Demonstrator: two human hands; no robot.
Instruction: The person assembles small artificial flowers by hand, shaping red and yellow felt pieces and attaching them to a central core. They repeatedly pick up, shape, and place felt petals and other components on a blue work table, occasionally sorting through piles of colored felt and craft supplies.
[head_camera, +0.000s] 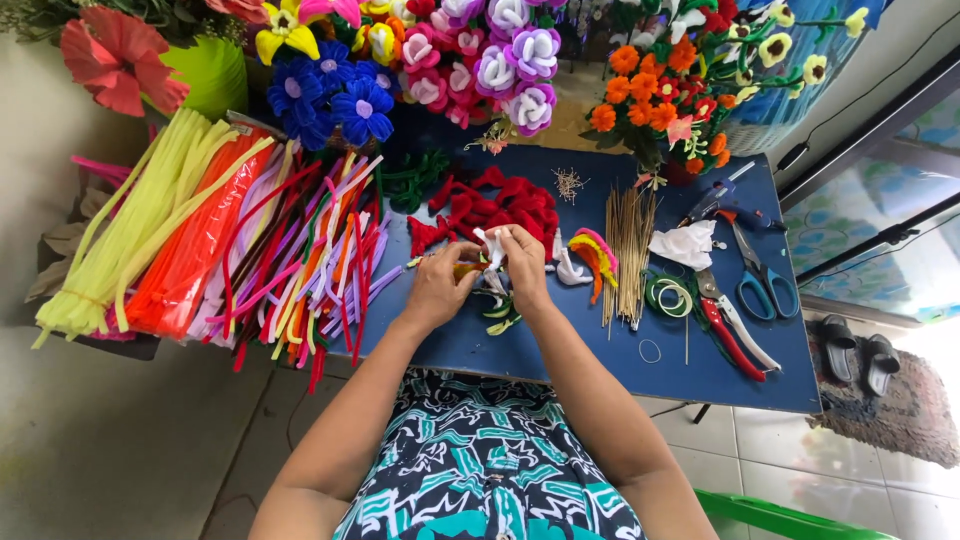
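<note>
Looking down over a blue bench (760, 370), a seated person works with both hands near its middle. The left hand (437, 290) and right hand (524, 262) meet over a small white pipe-cleaner piece (490, 246); the fingers of both are pinched closed around it and a yellow-green bit just beneath. Green curled scraps (500, 312) lie on the bench under the wrists. Red pipe-cleaner shapes (500, 205) are heaped just behind the hands. Along the left edge lie bundles of coloured pipe cleaners (230, 240). To the right are thin wooden sticks (628, 250), a rainbow-coloured curl (595, 255), blue-handled scissors (760, 280) and red-handled cutters (730, 330). Finished flowers (480, 60) crowd the far edge.
</note>
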